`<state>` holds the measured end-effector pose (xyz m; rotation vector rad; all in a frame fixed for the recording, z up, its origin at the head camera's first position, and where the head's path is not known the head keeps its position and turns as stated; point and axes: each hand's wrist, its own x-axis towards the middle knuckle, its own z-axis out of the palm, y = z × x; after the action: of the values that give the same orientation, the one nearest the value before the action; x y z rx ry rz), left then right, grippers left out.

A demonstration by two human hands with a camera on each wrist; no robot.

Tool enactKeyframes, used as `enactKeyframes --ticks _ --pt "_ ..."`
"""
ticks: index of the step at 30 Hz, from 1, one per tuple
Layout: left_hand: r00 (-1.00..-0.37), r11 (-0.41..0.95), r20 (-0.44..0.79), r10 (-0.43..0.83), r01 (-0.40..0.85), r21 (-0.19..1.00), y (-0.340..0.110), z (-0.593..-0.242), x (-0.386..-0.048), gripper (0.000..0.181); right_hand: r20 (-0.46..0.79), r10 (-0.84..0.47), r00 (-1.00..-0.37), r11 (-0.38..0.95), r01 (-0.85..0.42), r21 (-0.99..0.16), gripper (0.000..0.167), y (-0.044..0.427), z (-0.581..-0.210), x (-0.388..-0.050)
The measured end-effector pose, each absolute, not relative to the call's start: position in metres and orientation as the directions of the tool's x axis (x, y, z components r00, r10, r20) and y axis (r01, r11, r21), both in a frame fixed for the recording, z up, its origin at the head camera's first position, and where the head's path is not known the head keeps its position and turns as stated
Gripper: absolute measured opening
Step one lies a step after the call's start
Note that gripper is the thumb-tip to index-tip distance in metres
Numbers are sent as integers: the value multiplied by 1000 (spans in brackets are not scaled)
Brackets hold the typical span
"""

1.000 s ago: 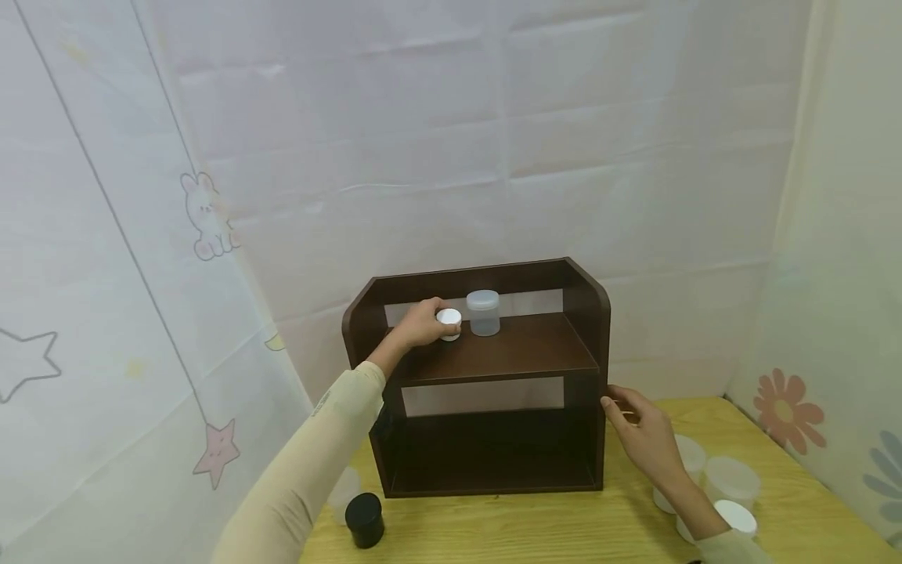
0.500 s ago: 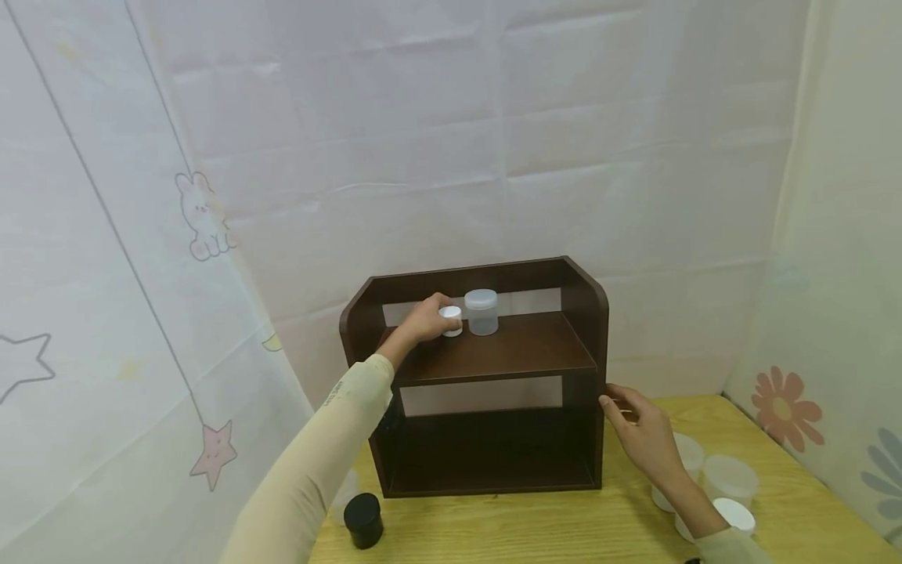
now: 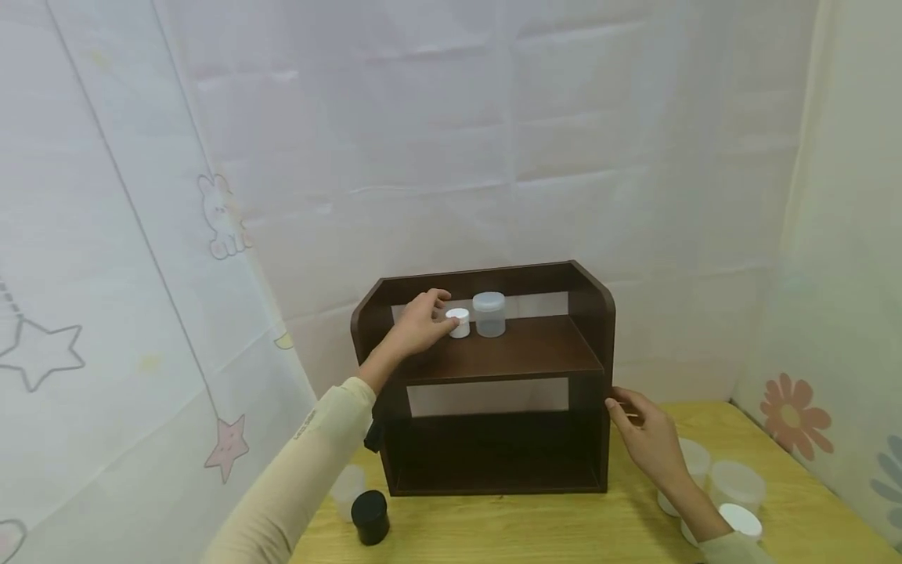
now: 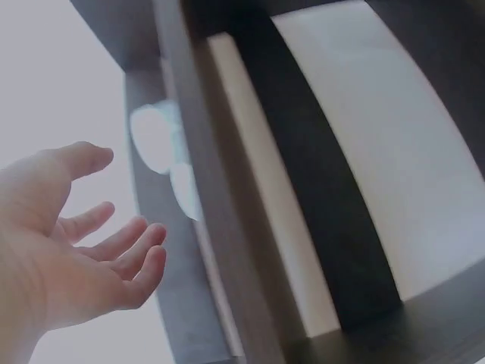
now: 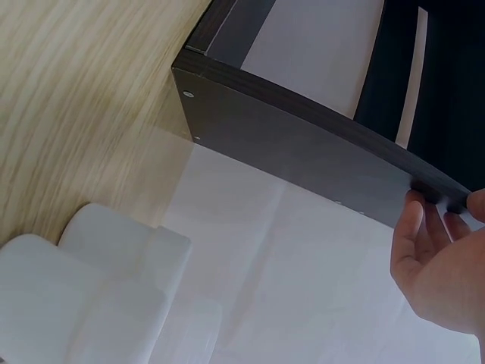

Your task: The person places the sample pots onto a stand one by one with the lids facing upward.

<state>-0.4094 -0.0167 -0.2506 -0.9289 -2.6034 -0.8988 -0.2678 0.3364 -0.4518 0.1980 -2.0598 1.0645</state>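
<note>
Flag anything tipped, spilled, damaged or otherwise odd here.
Nothing stands out. The small white lidded jar and larger translucent lidded jar stand upright on the dark brown wooden shelf; the round black lidded jar stands upright on the yellow wood-grain table. No spill or damage shows.

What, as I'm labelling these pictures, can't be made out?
Head: lettering on the cream fabric left sleeve, too small.
Head: part of the white-lidded round jar, behind the right forearm.
Left wrist: bases of the small white round jar and translucent plastic jar, behind the brown wooden shelf unit.
Right wrist: thumb of the bare right hand, mostly cut off by the right edge.
</note>
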Motion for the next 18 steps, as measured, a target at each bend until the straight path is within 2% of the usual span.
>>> enactKeyframes --ticks 5,10,14,18 --pt "-668 523 536 517 742 420 -28 -247 -361 51 709 209 -674 649 -447 -616 35 341 -455 -272" --pt "-577 448 662 477 808 382 -48 -247 -311 46 716 216 -664 660 -442 -608 36 342 -455 -276" --pt "-566 402 712 414 816 415 -67 -262 -281 42 712 222 -666 665 -431 -610 37 343 -450 -276" --pt "-599 429 720 350 786 445 -89 -286 -267 41 711 224 -667 661 -432 -614 37 345 -447 -274"
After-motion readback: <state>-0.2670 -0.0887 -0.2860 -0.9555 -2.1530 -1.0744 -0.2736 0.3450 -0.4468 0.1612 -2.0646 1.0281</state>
